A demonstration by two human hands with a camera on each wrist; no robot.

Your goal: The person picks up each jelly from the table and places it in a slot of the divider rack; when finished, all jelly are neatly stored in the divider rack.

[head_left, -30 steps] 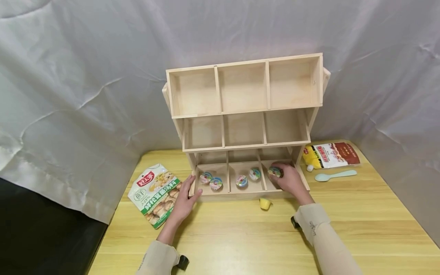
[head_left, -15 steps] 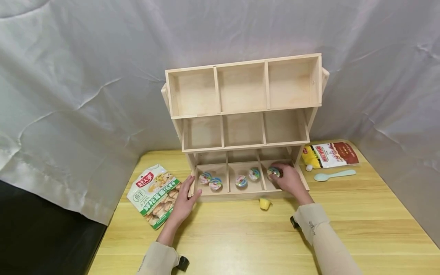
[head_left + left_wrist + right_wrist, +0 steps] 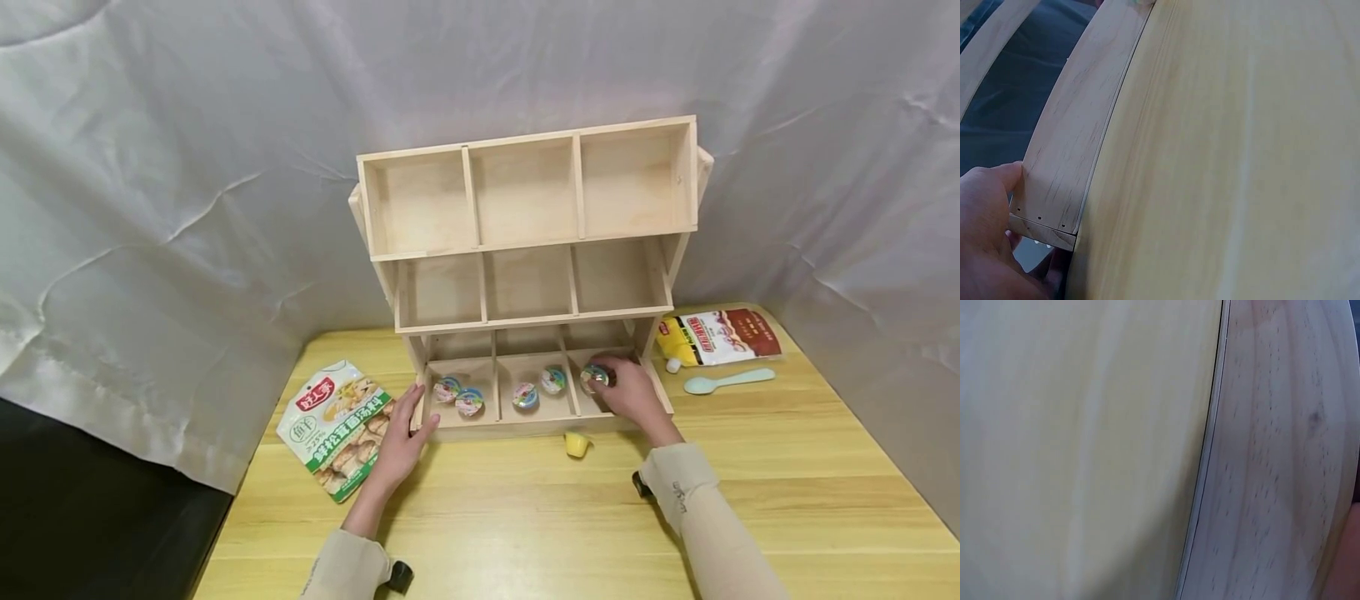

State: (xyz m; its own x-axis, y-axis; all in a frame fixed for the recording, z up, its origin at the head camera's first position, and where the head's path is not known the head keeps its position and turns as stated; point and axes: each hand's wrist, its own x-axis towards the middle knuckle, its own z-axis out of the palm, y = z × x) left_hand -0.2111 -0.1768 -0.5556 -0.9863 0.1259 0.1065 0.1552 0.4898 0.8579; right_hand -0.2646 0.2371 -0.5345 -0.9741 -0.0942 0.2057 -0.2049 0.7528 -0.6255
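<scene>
A three-tier wooden display shelf (image 3: 525,432) stands on the table, each tier split into three compartments. My left hand (image 3: 401,442) holds its lower left front corner; in the left wrist view the thumb lies on the end of the front board (image 3: 1072,131), fingers at the side. Inside the bottom right compartment, my right hand (image 3: 632,392) pinches a small jelly cup (image 3: 594,377) with a printed lid. Two more cups (image 3: 469,402) sit in the bottom left compartment and two (image 3: 526,396) in the bottom middle one. The right wrist view shows mostly table and front board.
A yellow cup (image 3: 577,444) lies on the table before the shelf. To the left is a green and white food pouch (image 3: 337,425). A spouted pouch (image 3: 723,337) and a pale green spoon (image 3: 727,381) lie right of the shelf. Grey cloth (image 3: 187,167) hangs behind.
The right hand and its cup have barely moved within the bottom right compartment. The left hand keeps its place on the corner; the whole view has shifted very slightly.
</scene>
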